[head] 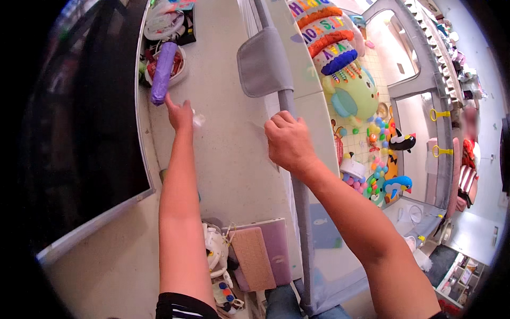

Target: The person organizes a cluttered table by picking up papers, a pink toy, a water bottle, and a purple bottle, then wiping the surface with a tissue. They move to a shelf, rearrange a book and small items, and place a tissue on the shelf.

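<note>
My left hand point(180, 116) reaches over the pale cabinet top with its fingers apart. One fingertip is at the lower end of a purple folded umbrella or similar wrapped roll point(164, 73); whether they touch is unclear. The roll lies across a white basket point(181, 75) of red items. A crumpled white tissue-like piece point(198, 119) is beside the hand, partly hidden by it. My right hand point(289, 141) is curled around the grey fabric-covered top rail point(301, 207) of a playpen. Next to its knuckles a thin translucent edge shows, its nature unclear.
A large dark screen point(99, 119) stands at the left. A grey fabric flap point(265, 63) hangs over the rail. Inside the playpen are inflatable toys and colourful balls point(374, 127). A purple laptop-like object point(275, 255) lies near my legs. A person is partly visible far right.
</note>
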`<control>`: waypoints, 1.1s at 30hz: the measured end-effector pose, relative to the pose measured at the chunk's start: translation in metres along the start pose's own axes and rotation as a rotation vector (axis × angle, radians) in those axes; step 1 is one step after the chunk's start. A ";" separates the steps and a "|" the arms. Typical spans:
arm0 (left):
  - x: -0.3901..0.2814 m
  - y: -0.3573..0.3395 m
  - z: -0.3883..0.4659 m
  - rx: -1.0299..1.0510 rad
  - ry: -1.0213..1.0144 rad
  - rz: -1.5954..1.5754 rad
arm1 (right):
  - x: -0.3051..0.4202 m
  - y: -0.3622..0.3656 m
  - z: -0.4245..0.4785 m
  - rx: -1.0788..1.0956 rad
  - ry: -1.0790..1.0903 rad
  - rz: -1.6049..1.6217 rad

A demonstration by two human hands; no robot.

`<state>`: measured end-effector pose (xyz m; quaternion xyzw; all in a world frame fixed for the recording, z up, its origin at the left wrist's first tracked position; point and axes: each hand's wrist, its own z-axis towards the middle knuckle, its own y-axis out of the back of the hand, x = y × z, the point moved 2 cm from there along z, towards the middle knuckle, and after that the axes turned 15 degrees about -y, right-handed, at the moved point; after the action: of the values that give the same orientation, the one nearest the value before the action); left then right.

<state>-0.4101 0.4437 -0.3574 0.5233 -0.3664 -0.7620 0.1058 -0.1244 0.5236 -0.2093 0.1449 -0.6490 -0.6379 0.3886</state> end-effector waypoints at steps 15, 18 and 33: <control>-0.003 -0.020 0.077 0.142 -0.077 0.273 | -0.006 0.002 0.003 0.036 0.003 -0.052; 0.003 -0.002 0.049 0.028 -0.164 0.327 | -0.002 -0.001 0.004 0.005 0.009 -0.017; -0.032 0.063 -0.079 -0.361 -0.169 0.031 | -0.006 -0.002 0.003 0.018 0.004 -0.014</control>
<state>-0.3411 0.3817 -0.3067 0.4242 -0.2394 -0.8549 0.1786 -0.1233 0.5293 -0.2132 0.1542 -0.6530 -0.6342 0.3843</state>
